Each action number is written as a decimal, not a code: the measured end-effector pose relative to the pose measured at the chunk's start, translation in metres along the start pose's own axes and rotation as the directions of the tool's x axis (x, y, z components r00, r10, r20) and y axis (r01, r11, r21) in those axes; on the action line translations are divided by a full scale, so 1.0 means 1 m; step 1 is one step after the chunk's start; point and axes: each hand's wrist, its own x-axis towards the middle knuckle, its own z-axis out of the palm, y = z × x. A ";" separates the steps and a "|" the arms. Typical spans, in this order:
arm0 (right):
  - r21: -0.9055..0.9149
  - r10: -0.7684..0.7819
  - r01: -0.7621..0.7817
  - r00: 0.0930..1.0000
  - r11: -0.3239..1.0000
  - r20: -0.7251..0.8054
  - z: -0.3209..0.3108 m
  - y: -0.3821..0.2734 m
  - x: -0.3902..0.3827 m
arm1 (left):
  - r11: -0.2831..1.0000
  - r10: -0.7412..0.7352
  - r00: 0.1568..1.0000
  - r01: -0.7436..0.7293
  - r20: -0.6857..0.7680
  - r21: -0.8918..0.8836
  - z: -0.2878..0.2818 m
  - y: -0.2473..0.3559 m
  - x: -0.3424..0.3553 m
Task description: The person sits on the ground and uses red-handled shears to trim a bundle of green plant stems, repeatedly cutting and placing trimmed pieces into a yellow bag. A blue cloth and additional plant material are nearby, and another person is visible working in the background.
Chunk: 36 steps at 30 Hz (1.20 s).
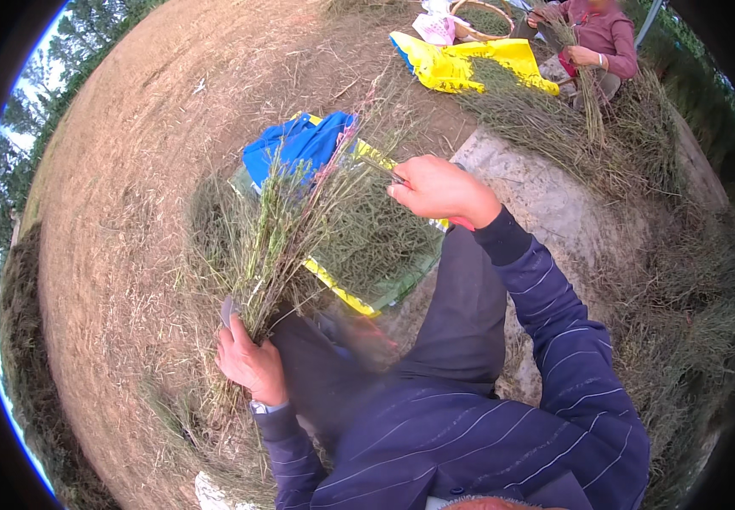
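the left hand is closed around the bundle of stalks, which leans beside the yellow-edged sack; the right hand pinches something thin. if left fingers loosen, stalks may scatter.

Grn trees edge daylit dry brn grnd.
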 end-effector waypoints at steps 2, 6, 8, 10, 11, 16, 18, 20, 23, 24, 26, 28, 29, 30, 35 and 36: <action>0.000 -0.019 0.019 0.999 1.000 -0.032 0.007 0.000 0.005 | 1.000 0.004 1.000 -0.004 0.005 0.006 0.001 0.000 0.000; -0.041 0.035 -0.039 0.996 0.998 -0.078 0.015 -0.003 0.015 | 1.000 0.005 1.000 -0.005 -0.006 -0.001 0.001 -0.002 -0.001; -0.017 0.078 -0.079 0.996 0.997 -0.033 0.005 -0.010 0.012 | 1.000 0.002 1.000 -0.002 -0.009 -0.010 0.002 -0.002 -0.001; -0.071 0.058 -0.058 0.998 0.996 -0.004 0.006 -0.007 0.015 | 1.000 -0.010 1.000 0.010 0.004 -0.014 0.001 -0.001 -0.001; -0.097 0.051 -0.050 0.999 0.994 0.010 0.005 -0.007 0.016 | 1.000 -0.012 1.000 0.012 0.010 -0.017 0.000 -0.001 0.000; -0.186 0.062 -0.048 0.996 0.981 0.069 0.007 -0.016 0.027 | 1.000 0.017 1.000 -0.017 -0.009 -0.009 -0.001 0.001 0.000; -0.173 0.025 -0.023 1.000 0.985 0.005 0.015 -0.013 0.029 | 0.999 0.021 1.000 -0.022 -0.018 -0.023 0.000 0.000 0.001; -0.101 -0.045 0.032 0.991 0.994 -0.127 0.027 -0.012 0.026 | 0.999 0.015 1.000 -0.016 -0.022 -0.044 0.003 -0.004 -0.002; 0.122 0.030 -0.014 0.991 0.992 -0.129 0.027 -0.020 0.009 | 0.997 0.018 0.997 -0.023 -0.071 -0.068 0.009 -0.008 -0.003; 0.154 0.022 0.002 0.988 0.988 -0.150 0.031 -0.015 0.003 | 0.998 0.024 0.997 -0.028 -0.069 -0.064 0.008 -0.007 -0.002; 0.276 0.104 -0.072 0.989 0.959 -0.104 0.030 -0.008 -0.007 | 0.998 0.032 0.997 -0.036 -0.066 -0.055 0.005 -0.005 -0.002; 0.345 0.143 -0.097 0.983 0.934 -0.111 0.029 -0.002 -0.012 | 0.998 0.037 0.997 -0.041 -0.074 -0.051 0.005 -0.006 -0.002; 0.354 0.147 -0.086 0.978 0.931 -0.149 0.030 0.003 -0.013 | 0.998 0.041 0.996 -0.045 -0.079 -0.052 0.006 -0.006 -0.001; 0.363 0.151 -0.075 0.971 0.929 -0.186 0.028 0.007 -0.015 | 0.998 0.027 0.998 -0.030 -0.053 -0.054 0.006 -0.007 -0.001; 0.374 0.229 -0.235 0.971 0.897 0.062 0.008 0.021 -0.031 | 0.999 -0.005 1.000 0.004 -0.007 -0.038 0.006 -0.009 -0.002; 0.383 0.257 -0.280 0.960 0.880 0.109 0.007 0.024 -0.034 | 0.999 0.008 0.999 -0.009 -0.034 -0.046 0.006 -0.008 -0.001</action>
